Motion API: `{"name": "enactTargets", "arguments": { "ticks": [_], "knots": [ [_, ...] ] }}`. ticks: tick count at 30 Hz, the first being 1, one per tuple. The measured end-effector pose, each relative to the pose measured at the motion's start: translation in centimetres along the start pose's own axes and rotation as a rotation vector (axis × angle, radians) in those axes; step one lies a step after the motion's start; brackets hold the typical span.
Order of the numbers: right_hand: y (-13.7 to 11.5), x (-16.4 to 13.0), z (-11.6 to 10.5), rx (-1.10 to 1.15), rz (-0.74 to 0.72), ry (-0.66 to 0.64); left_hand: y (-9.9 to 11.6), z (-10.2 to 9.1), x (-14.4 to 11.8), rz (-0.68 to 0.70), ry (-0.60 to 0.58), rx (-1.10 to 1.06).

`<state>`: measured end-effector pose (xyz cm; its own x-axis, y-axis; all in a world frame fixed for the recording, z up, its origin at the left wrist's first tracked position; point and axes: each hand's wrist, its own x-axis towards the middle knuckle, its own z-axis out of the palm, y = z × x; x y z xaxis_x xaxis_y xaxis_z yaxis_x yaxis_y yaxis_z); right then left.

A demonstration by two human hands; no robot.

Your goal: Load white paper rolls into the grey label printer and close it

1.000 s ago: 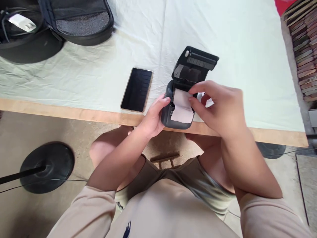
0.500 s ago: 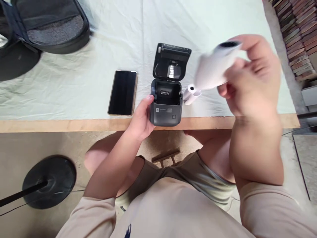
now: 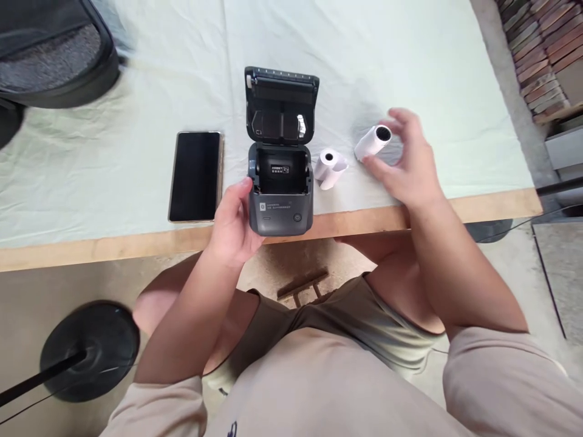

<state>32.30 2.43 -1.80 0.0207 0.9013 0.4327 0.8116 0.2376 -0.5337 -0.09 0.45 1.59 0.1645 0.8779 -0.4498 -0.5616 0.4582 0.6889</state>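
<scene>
My left hand [image 3: 234, 224] is closed around the left side of a small dark grey label printer [image 3: 281, 213] at the table's front edge. Its lid [image 3: 282, 106] is flipped up, and the bay shows a printed label inside with no roll in it. A larger white paper roll [image 3: 372, 142] stands tilted on the cloth to the right. Around that roll my right hand [image 3: 410, 161] is open, fingers apart, the thumb against or very near its base. Between printer and larger roll stands a small white paper roll [image 3: 330, 169] with its end partly unwound.
A dark-screened smartphone [image 3: 195, 176] lies left of the printer. An open black case [image 3: 59, 54] occupies the far left of the cloth-covered table [image 3: 182, 73]. Below the wooden edge [image 3: 364, 222] are my legs and a black round stand base [image 3: 91, 352]. Stacked bricks [image 3: 542, 54] stand beyond the right side.
My right hand has brought the larger roll down onto the cloth and its fingers have spread. The printer in my left hand is turned slightly, its lid still up. The view has shifted right.
</scene>
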Motion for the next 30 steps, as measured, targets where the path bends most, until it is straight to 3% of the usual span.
{"name": "enactTargets", "arguments": {
  "ticks": [3, 6, 10, 12, 14, 16, 18, 20, 25, 30],
  "knots": [
    [-3.7, -0.8, -0.4, -0.043, -0.084, 0.070, 0.3, 0.1, -0.2, -0.023, 0.001, 0.011],
    [-6.7, -1.4, 1.7, -0.080, -0.184, -0.063, 0.7, 0.6, -0.7, -0.070, 0.007, 0.044],
    [-6.6, -1.1, 5.9, -0.080, -0.176, -0.154, 0.8, 1.3, -0.9, -0.034, 0.079, -0.007],
    [-5.6, -0.6, 6.8, -0.043, -0.162, -0.179, 0.6, 1.4, -0.8, -0.010, 0.096, -0.048],
    [-5.0, 0.0, 6.4, 0.031, -0.182, -0.161, 0.3, 1.2, -0.6, -0.007, 0.095, -0.071],
    [-5.6, 0.4, 5.1, 0.168, -0.230, -0.052, 0.1, 0.8, -0.4, -0.011, 0.062, -0.070],
    [-7.3, 0.7, 3.6, 0.291, -0.285, 0.108, -0.1, 0.3, -0.2, -0.016, 0.012, -0.050],
    [-9.7, 0.7, 2.2, 0.287, -0.316, 0.179, -0.3, -0.1, -0.1, -0.012, -0.027, -0.033],
    [-14.4, 0.4, 1.1, -0.057, -0.372, -0.099, -0.9, -0.8, 0.0, 0.059, -0.104, -0.023],
    [-14.2, 1.0, 2.1, -0.099, -0.477, -0.134, -1.5, -0.9, -0.3, 0.141, -0.162, -0.015]
  ]
}}
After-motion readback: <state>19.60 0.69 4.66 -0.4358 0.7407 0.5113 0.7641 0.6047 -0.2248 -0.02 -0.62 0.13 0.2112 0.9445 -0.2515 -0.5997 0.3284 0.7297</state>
